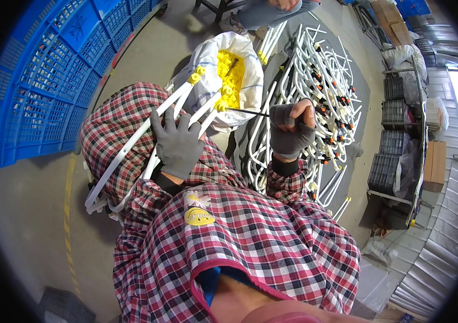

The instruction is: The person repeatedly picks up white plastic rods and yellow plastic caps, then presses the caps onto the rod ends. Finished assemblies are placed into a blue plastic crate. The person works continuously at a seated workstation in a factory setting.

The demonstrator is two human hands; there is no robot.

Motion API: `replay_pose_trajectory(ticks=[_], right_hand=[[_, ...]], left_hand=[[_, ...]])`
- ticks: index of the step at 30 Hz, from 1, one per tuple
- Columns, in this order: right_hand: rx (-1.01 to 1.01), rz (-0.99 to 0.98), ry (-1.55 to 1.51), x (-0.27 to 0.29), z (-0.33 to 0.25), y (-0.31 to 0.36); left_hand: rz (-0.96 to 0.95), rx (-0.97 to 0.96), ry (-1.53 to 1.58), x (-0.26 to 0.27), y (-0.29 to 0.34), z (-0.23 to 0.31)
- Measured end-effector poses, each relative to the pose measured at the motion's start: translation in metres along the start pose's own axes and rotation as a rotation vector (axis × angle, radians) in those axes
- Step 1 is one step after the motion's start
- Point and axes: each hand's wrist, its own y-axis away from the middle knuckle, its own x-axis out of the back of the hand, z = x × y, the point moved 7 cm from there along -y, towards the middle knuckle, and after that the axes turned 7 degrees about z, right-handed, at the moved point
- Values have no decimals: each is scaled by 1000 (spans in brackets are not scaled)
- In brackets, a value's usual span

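My left hand [178, 148], in a grey fingerless glove, lies over a few white tubes [126, 148] resting slantwise across my lap. Its fingers spread across the tubes and hold them; parts of the tubes are hidden beneath. Yellow fittings cap their upper ends, one yellow fitting [195, 77] further left and another yellow fitting [221, 105] nearer my right hand. My right hand [292, 129], gloved alike, is closed in a fist round a screwdriver [248, 112]. The thin dark shaft points left, its tip at the nearer fitting; the handle is hidden in my fist.
A white woven sack [250, 70] of yellow fittings [229, 67] stands ahead. Bent white tubes [315, 81] with black and orange parts pile up beyond my right hand. Blue crates [51, 97] stand left, a loaded rack [401, 124] right. Another person's leg [264, 15] shows at the top.
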Motion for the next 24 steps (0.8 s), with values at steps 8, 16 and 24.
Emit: replay_pose_trajectory(ticks=[8, 16, 24], right_hand=[[-99, -4, 16, -2, 54, 15], [-187, -42, 116, 10, 97, 13], [-275, -70, 310, 12, 71, 27]], left_hand=[[-72, 27, -10, -13, 6, -4], [-25, -11, -59, -33, 12, -13], [-16, -2, -29, -38, 9, -11]])
